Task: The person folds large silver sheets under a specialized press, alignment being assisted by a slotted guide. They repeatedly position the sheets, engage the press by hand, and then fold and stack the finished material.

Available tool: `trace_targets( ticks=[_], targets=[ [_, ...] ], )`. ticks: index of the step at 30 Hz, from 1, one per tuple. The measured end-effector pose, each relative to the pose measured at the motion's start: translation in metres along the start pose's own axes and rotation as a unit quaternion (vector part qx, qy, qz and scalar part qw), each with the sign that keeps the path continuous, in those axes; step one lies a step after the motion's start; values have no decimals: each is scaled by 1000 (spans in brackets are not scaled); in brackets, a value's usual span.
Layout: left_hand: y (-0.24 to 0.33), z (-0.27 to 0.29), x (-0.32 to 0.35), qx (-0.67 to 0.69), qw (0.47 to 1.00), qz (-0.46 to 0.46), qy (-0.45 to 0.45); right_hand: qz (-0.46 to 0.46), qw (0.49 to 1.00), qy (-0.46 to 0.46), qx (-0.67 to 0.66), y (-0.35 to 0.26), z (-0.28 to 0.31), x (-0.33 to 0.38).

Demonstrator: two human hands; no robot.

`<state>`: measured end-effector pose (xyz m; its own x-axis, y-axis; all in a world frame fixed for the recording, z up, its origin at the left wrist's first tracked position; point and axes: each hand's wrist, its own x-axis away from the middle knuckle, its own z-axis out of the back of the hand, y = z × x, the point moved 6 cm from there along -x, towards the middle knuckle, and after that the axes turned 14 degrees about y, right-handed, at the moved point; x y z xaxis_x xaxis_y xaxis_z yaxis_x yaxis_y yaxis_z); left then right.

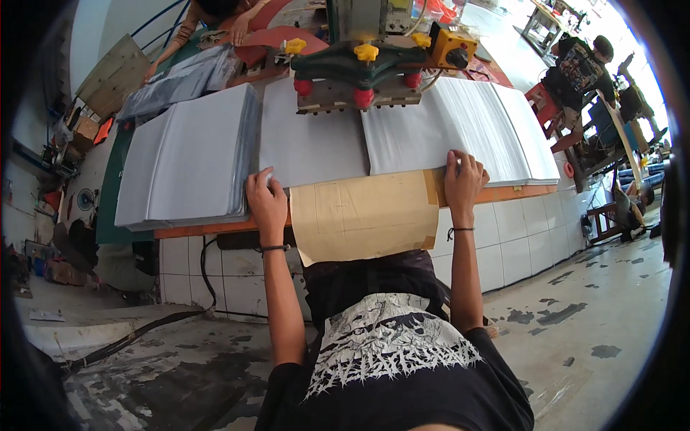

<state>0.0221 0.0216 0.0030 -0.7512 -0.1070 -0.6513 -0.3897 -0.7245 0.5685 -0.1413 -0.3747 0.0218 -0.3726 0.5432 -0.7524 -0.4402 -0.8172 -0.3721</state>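
Note:
My left hand [267, 206] is at the near left corner of a white sheet [310, 140], its fingers bent and closed at the edge, beside a thick stack of white sheets [198, 154]. Across from it, my right hand [466, 184] lies with fingers apart on the near edge of another white sheet [406, 133]. Between both hands, a tan paper or card panel [365, 217] with taped edges hangs over the table's front edge. Above the sheets stands a press head [359, 72] with yellow knobs and red feet. My right fingertips are partly hidden.
More white sheets [496, 129] fan out at the right. Clear plastic packs [176, 82] lie at the back left, near another person's hand [239, 30]. A yellow control box [454, 49] is fixed beside the press. Another person [583, 68] sits at the far right.

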Motion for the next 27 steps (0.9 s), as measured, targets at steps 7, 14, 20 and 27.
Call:
trace_targets(
  ticks=[7, 14, 20, 27],
  targets=[
    [-2, 2, 1, 6, 1000, -14, -11, 11, 1000, -9, -11, -1, 0, 5],
    [5, 9, -2, 63, 996, 54, 43, -46, 997, 53, -39, 4, 4, 2],
    [-6, 10, -3, 60, 994, 83, 27, -27, 999, -16, 43, 6, -6, 5],
    [-3, 9, -4, 59, 996, 52, 33, -28, 999, 1, 33, 4, -2, 4]
  ],
)
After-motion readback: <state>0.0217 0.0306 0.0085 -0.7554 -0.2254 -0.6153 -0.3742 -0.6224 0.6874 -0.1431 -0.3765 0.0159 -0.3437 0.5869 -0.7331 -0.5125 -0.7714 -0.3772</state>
